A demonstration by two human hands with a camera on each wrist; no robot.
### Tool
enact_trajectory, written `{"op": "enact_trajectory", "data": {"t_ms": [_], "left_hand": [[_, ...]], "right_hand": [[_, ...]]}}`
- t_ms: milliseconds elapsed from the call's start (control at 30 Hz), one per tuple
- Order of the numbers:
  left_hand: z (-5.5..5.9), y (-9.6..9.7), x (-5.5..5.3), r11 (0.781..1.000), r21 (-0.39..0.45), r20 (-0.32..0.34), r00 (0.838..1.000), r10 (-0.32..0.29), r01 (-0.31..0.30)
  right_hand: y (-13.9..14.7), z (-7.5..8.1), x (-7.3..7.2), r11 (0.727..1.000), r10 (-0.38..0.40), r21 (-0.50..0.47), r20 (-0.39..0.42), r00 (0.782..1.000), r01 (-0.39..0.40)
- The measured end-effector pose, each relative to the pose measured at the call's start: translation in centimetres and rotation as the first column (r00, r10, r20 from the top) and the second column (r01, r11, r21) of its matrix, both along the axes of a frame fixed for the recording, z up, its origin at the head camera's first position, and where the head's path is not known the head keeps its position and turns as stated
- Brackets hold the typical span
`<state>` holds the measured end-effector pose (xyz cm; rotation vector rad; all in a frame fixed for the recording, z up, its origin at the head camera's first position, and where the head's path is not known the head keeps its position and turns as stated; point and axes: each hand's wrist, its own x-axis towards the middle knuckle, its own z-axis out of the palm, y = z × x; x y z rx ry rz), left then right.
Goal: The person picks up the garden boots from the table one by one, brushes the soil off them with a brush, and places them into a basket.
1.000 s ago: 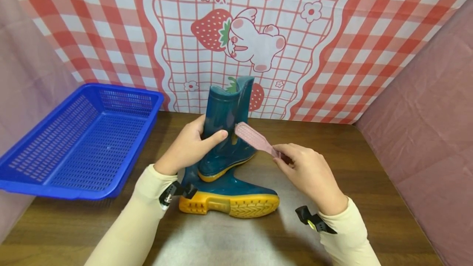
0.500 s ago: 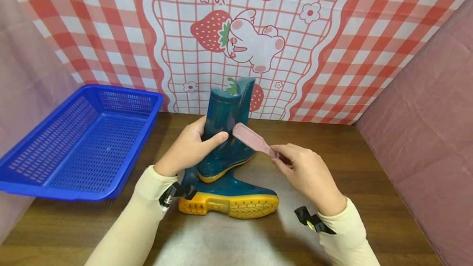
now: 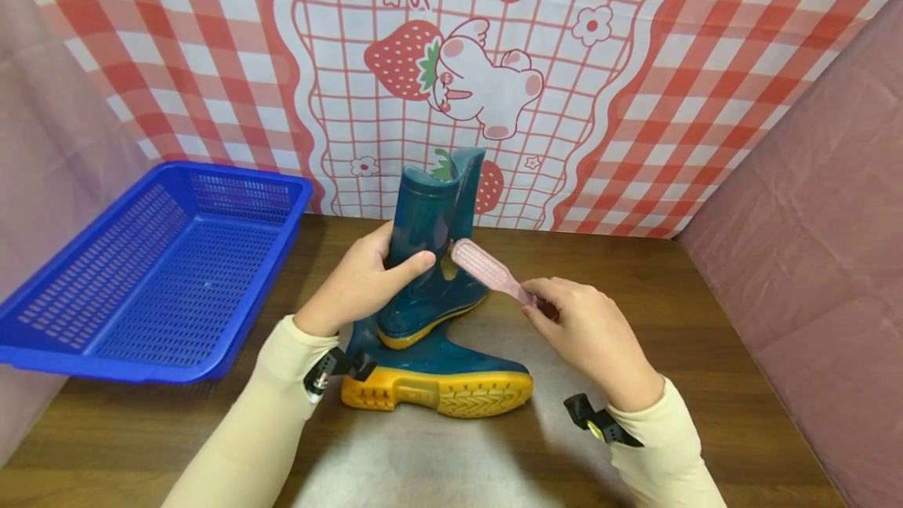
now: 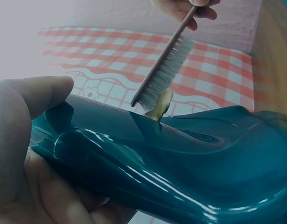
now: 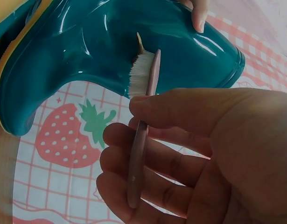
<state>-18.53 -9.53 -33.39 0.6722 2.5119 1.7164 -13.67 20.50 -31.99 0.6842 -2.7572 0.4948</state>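
Observation:
A teal rubber boot [image 3: 426, 214] with a yellow sole stands upright, tilted a little. My left hand [image 3: 360, 281] grips its shaft from the left, thumb across the front. Between thumb and fingers, my right hand [image 3: 589, 328] pinches the handle of a pink brush [image 3: 487, 266]. The brush's pale bristles [image 5: 141, 74] meet the boot near the ankle. Right beside them a tan, glossy patch [image 4: 162, 106] juts up from the boot's surface. Below, a matching boot [image 3: 458, 355] lies on its side, its yellow tread facing me; the upright boot hides much of its shaft.
A blue plastic basket [image 3: 204, 281] with mesh walls stands at the left. The wooden tabletop [image 3: 677, 320] ends at a red-and-white strawberry-print cloth [image 3: 635, 100] behind. Pink cloth [image 3: 811, 218] hangs along the right side.
The brush head has slid slightly left over the tan patch, then back right and down, showing the patch again. My left hand and both boots have stayed nearly still.

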Motion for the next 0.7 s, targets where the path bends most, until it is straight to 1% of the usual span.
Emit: {"op": "enact_trajectory", "data": {"t_ms": [167, 333, 467, 700], "left_hand": [[0.02, 0.01, -0.02, 1.000, -0.006, -0.006, 1.000, -0.002, 0.002], [0.05, 0.08, 0.03, 1.000, -0.011, -0.017, 1.000, -0.017, 0.017], [0.08, 0.08, 0.02, 1.000, -0.009, -0.028, 0.999, -0.022, 0.022], [0.06, 0.05, 0.02, 1.000, -0.017, -0.030, 0.999, -0.022, 0.022]], "right_hand": [[-0.11, -0.02, -0.02, 1.000, -0.004, 0.003, 0.029, 1.000, 0.004], [-0.18, -0.23, -0.19, 0.999, 0.036, -0.027, 0.046, 0.998, -0.035], [-0.20, -0.16, -0.13, 0.998, 0.051, -0.041, 0.028, 0.998, -0.050], [-0.18, -0.22, -0.25, 0.996, 0.074, -0.047, -0.036, 0.997, -0.076]]}}
